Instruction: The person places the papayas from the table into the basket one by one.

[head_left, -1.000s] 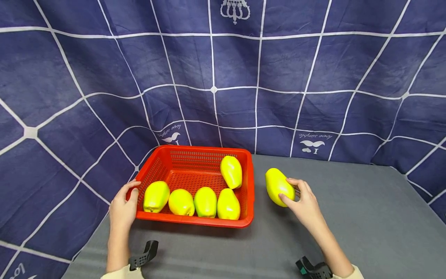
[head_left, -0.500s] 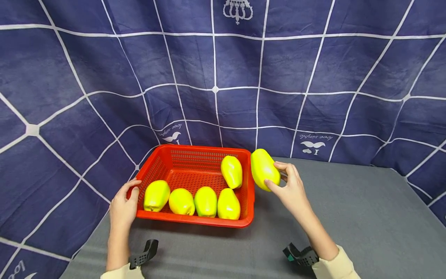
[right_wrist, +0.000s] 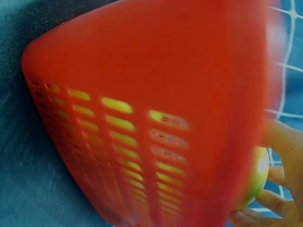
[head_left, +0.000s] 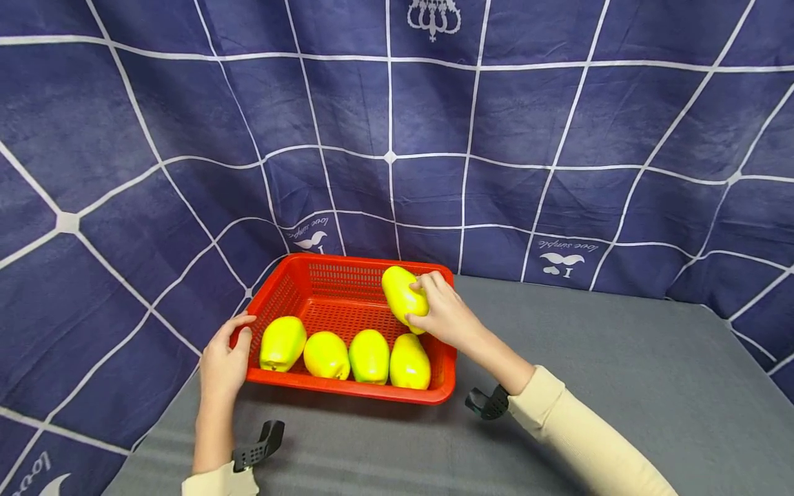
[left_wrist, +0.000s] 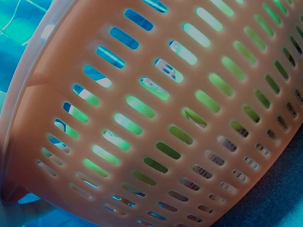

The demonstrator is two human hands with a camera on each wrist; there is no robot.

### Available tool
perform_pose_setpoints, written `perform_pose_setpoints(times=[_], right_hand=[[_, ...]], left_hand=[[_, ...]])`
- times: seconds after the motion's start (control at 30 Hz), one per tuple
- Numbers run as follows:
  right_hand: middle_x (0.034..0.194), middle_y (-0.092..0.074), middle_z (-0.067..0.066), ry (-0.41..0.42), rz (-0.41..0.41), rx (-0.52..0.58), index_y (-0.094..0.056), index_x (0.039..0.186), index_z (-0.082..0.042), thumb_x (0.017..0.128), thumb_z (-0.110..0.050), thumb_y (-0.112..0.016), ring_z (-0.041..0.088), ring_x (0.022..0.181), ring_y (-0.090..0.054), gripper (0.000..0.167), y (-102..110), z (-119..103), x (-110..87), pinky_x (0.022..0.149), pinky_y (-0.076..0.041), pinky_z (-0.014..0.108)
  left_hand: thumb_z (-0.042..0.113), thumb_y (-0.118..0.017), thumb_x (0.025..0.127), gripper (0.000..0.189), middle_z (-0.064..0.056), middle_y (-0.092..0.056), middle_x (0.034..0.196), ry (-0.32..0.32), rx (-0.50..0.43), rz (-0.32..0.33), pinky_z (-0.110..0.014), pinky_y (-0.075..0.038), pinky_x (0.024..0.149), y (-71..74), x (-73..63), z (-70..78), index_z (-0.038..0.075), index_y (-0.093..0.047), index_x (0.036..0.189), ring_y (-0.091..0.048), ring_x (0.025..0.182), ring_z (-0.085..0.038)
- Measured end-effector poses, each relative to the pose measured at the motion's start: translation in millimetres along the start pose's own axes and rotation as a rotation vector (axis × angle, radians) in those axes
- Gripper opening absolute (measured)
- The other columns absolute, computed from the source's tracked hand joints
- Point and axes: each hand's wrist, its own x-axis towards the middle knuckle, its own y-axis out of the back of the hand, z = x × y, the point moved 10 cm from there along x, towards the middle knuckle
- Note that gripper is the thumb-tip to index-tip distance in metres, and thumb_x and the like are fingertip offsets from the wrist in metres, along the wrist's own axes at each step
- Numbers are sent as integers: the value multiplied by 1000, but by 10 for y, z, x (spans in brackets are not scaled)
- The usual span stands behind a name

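My right hand grips a yellow-green papaya over the right part of the red plastic basket. Beneath it, another papaya in the back right of the basket is mostly hidden. Along the front wall lies a row of several papayas, from the leftmost papaya to the rightmost papaya. My left hand holds the basket's left rim between thumb and fingers. In the right wrist view, fingers curl round the papaya, partly behind the basket wall.
The basket stands on a grey tabletop, which stretches to its right. A blue curtain with white grid lines hangs close behind and along the left side. Slots pierce the basket wall in the left wrist view.
My right hand has carried the papaya left, from above the table beside the basket to above the basket's right part. My left hand stays at the left rim.
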Motion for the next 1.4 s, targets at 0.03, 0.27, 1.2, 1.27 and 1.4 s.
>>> perform_pose_setpoints(times=[0.03, 0.27, 1.2, 1.27, 1.4], right_hand=[[108, -52, 9, 6, -15, -11, -51, 104, -6, 72, -21, -70, 22, 93, -53, 40, -50, -17, 29, 78, -47, 34], [106, -51, 7, 8, -83, -35, -50, 106, -10, 75, -27, -69, 18, 91, -50, 41, -333, -78, 167, 75, -48, 30], [122, -49, 7, 217, -124, -314, -52, 121, -18, 89, -36, -53, 22, 110, -50, 37, -755, -323, 209, 78, -53, 33], [127, -47, 7, 205, -149, -317, -51, 125, -19, 88, -33, -51, 21, 114, -48, 39, -783, -311, 203, 82, -52, 35], [128, -47, 7, 220, -137, -356, -49, 129, -21, 85, -26, -51, 21, 114, -48, 44, -810, -318, 183, 83, -51, 34]], left_hand=[[20, -39, 92, 33, -10, -51, 133, -2, -1, 0, -53, -29, 100, 0, 5, 5, 11, -58, 117, -43, 125, -33], [21, -40, 92, 32, -12, -52, 132, 0, -12, 9, -51, -31, 100, 4, 17, 21, 12, -58, 117, -45, 123, -33], [19, -38, 92, 33, -10, -50, 134, -11, 7, -5, -52, -28, 103, 9, -2, 28, 9, -58, 116, -42, 126, -33], [19, -38, 92, 33, -10, -50, 135, -9, 11, -8, -52, -28, 103, 5, 0, 27, 10, -58, 116, -42, 127, -33], [20, -38, 92, 33, -9, -49, 135, -3, 21, -15, -52, -28, 102, -6, -2, 21, 10, -58, 117, -41, 127, -33]])
